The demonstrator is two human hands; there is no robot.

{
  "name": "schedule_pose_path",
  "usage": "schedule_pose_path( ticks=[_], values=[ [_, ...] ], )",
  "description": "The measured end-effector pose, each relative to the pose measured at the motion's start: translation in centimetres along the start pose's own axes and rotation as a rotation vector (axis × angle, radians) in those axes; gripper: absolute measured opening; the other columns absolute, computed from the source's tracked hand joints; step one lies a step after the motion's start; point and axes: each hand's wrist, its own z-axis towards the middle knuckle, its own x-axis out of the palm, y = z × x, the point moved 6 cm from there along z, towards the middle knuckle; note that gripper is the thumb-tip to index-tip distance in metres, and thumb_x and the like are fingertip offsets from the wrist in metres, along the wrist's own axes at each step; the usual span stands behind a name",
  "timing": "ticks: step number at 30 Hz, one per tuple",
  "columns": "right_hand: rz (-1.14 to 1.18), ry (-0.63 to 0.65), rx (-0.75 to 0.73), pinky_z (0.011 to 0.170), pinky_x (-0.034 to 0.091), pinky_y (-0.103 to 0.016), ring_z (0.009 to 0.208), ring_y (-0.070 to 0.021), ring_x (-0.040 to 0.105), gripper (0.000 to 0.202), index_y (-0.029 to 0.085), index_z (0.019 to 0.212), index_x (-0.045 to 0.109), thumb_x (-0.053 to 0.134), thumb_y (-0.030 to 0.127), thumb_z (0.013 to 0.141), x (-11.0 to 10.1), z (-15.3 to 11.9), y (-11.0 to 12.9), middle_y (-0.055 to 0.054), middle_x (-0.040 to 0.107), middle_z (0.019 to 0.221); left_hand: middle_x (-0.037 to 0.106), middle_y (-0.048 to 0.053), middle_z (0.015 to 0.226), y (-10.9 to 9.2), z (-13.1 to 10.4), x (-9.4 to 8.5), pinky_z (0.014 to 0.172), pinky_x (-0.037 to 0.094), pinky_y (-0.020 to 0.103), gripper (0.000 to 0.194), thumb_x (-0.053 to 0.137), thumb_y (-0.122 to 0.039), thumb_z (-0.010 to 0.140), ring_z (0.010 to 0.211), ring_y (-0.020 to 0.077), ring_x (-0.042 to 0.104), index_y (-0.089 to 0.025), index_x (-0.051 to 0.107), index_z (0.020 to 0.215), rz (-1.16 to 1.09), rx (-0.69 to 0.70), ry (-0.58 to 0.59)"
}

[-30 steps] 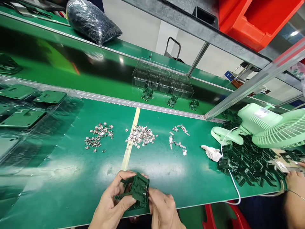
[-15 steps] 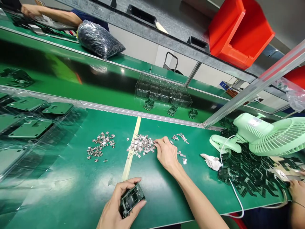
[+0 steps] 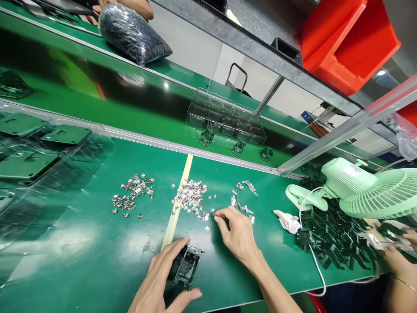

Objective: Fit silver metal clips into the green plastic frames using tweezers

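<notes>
My left hand is curled around a small black plastic housing with metal bits on it, low over the front of the green bench. The fingers lie along its left side, and the thumb is at its lower end. My right hand pinches a tiny shiny metal piece between thumb and forefinger, just right of a pile of small square metal pieces. A second pile of small metal pieces lies to the left. Flat metal strips lie behind my right hand.
Clear plastic trays with green plates stand at left. A pale green fan, a white crumpled cloth and a heap of black parts occupy the right. A co-worker's hand is beyond. A red bin sits overhead.
My right hand has drawn back from the pile toward me, with a few pieces now spread at the pile's right. The housing has turned more upright in my left hand.
</notes>
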Motion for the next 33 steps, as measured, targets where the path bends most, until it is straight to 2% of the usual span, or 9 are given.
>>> schedule_pose_path(
  ticks=[2,7,10,13,16,19,23,26,33],
  values=[
    [0.020,0.036,-0.018,0.073,0.046,-0.026,0.082,-0.0158,0.071,0.015,0.025,0.103,0.074,0.059,0.023,0.103,0.2,-1.0,0.1,0.000,0.075,0.097,0.064,0.008,0.146,0.0,-0.1,0.3,0.102,0.059,0.050,0.065,0.075,-0.041,0.087,0.136,0.0373,0.059,-0.038,0.055,0.149,-0.009,-0.006,0.000],
    [0.037,0.074,-0.046,0.071,0.042,-0.025,0.084,-0.0153,0.071,0.007,0.026,0.105,0.072,0.067,0.026,0.100,1.5,-2.2,0.7,0.001,0.073,0.097,0.062,0.008,0.147,0.2,-0.1,0.6,0.102,0.059,0.050,0.068,0.077,-0.040,0.085,0.136,0.0372,0.058,-0.038,0.053,0.149,-0.008,-0.025,0.026],
    [0.013,0.053,-0.045,0.065,0.034,-0.027,0.076,-0.0152,0.067,0.011,0.024,0.099,0.071,0.060,0.024,0.103,2.3,-2.2,0.8,0.000,0.071,0.096,0.061,0.008,0.148,0.2,0.1,0.6,0.104,0.058,0.051,0.067,0.075,-0.042,0.089,0.136,0.0359,0.059,-0.038,0.050,0.151,0.040,0.001,0.020],
    [0.020,0.036,-0.041,0.062,0.029,-0.029,0.068,-0.0146,0.060,0.016,0.022,0.097,0.068,0.053,0.021,0.103,2.7,-2.1,0.9,-0.002,0.069,0.094,0.063,0.009,0.146,0.1,0.3,0.6,0.100,0.060,0.049,0.070,0.075,-0.044,0.089,0.132,0.0346,0.062,-0.038,0.045,0.153,0.120,0.084,0.029],
    [0.070,0.024,-0.023,0.062,0.031,-0.028,0.064,-0.0127,0.055,0.015,0.021,0.093,0.064,0.052,0.021,0.103,2.1,-2.6,1.2,0.000,0.065,0.089,0.064,0.008,0.144,-0.1,0.3,0.5,0.100,0.060,0.049,0.072,0.078,-0.043,0.087,0.130,0.0338,0.064,-0.037,0.045,0.151,0.156,0.130,0.017],
    [0.242,0.052,0.028,0.059,0.036,-0.026,0.059,-0.0104,0.048,0.019,0.022,0.089,0.060,0.052,0.027,0.105,0.8,-3.9,1.7,0.002,0.059,0.084,0.064,0.007,0.141,-0.2,0.2,0.5,0.103,0.057,0.050,0.072,0.083,-0.038,0.082,0.129,0.0343,0.063,-0.036,0.051,0.146,0.116,0.087,-0.018],
    [0.535,0.128,0.067,0.059,0.040,-0.026,0.062,-0.0101,0.045,0.011,0.023,0.092,0.061,0.059,0.027,0.102,-0.4,-6.0,3.2,-0.002,0.063,0.104,0.063,0.006,0.139,-0.9,0.1,0.8,0.107,0.053,0.051,0.073,0.087,-0.029,0.075,0.129,0.0338,0.059,-0.036,0.056,0.141,0.021,0.046,-0.034],
    [0.522,0.120,0.031,0.060,0.040,-0.027,0.063,-0.0105,0.045,0.005,0.022,0.092,0.062,0.061,0.022,0.097,-0.7,-6.7,4.1,-0.003,0.063,0.105,0.063,0.008,0.136,-1.6,0.1,1.1,0.104,0.055,0.049,0.071,0.087,-0.027,0.075,0.126,0.0330,0.061,-0.034,0.058,0.139,0.013,0.072,-0.008],
    [0.401,0.063,-0.049,0.059,0.041,-0.025,0.061,-0.0107,0.048,0.008,0.024,0.092,0.060,0.057,0.017,0.096,-1.3,-6.8,4.3,0.000,0.066,0.096,0.062,0.005,0.134,-2.7,0.0,1.1,0.102,0.053,0.050,0.072,0.086,-0.022,0.075,0.124,0.0325,0.059,-0.037,0.055,0.138,0.092,0.101,-0.001]
  ],
)
